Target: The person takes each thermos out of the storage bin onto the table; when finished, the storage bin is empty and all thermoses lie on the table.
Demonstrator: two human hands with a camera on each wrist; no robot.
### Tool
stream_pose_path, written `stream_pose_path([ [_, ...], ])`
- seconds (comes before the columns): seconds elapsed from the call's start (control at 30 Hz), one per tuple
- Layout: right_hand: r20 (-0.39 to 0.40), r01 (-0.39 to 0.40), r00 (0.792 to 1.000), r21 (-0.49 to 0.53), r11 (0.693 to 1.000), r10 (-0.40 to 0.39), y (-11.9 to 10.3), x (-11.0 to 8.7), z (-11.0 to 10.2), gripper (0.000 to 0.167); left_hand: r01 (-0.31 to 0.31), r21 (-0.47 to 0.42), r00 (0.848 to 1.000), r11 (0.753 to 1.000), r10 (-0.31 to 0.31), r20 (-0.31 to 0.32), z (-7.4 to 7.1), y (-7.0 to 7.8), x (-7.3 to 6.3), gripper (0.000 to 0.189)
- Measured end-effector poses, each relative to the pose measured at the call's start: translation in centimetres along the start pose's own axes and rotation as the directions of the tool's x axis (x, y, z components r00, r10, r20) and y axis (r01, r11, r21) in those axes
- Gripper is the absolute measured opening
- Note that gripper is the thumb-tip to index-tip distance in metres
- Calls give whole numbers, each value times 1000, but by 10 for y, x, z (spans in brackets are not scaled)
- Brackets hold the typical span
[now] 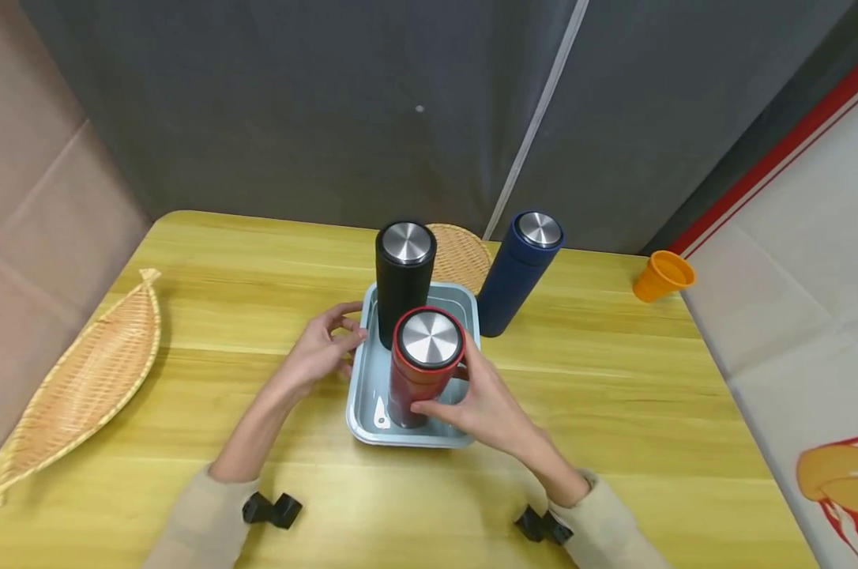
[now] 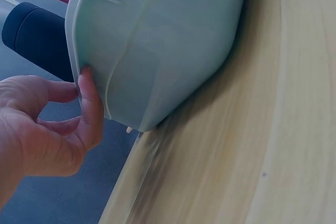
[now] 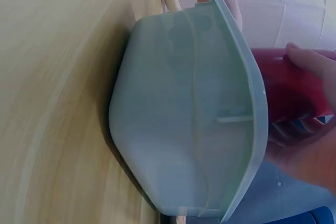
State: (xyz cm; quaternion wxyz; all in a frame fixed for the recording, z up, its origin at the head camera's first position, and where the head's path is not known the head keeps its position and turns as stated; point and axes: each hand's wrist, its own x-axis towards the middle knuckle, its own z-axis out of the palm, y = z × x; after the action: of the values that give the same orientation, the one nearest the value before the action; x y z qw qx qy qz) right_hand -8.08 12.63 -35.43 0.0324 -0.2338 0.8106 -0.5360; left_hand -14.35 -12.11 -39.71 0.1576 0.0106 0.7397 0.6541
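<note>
A light blue-green plastic bin (image 1: 367, 411) stands on the wooden table. My right hand (image 1: 496, 403) grips a red thermos (image 1: 418, 387) with a steel-topped lid, thumb on the near side and fingers round the right. The thermos stands inside the front of the bin; the right wrist view shows its red body above the rim. Behind it in the bin is a black thermos (image 1: 403, 288). At the left side my left hand (image 1: 322, 344) pinches the bin's rim between thumb and finger, as the left wrist view shows. The bin walls hide the bases of both thermoses.
A dark blue thermos (image 1: 512, 280) stands just right of the bin's back corner. A round woven mat (image 1: 464, 257) lies behind the bin. To the left is a leaf-shaped wicker basket (image 1: 91, 379); an orange cup (image 1: 662, 276) sits at the far right edge.
</note>
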Motion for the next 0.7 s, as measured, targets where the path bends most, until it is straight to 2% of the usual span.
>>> stream_pose_path([
  [0.3,-37,-9,999,9,1000,9,-2,0,-2,90,0,2,1000,1000,0,1,2,2,-2,54],
  [0.7,-134,69,988,-17,997,-71,-16,10,-23,85,-3,-8,1000,1000,3,5,1,1,0,52],
])
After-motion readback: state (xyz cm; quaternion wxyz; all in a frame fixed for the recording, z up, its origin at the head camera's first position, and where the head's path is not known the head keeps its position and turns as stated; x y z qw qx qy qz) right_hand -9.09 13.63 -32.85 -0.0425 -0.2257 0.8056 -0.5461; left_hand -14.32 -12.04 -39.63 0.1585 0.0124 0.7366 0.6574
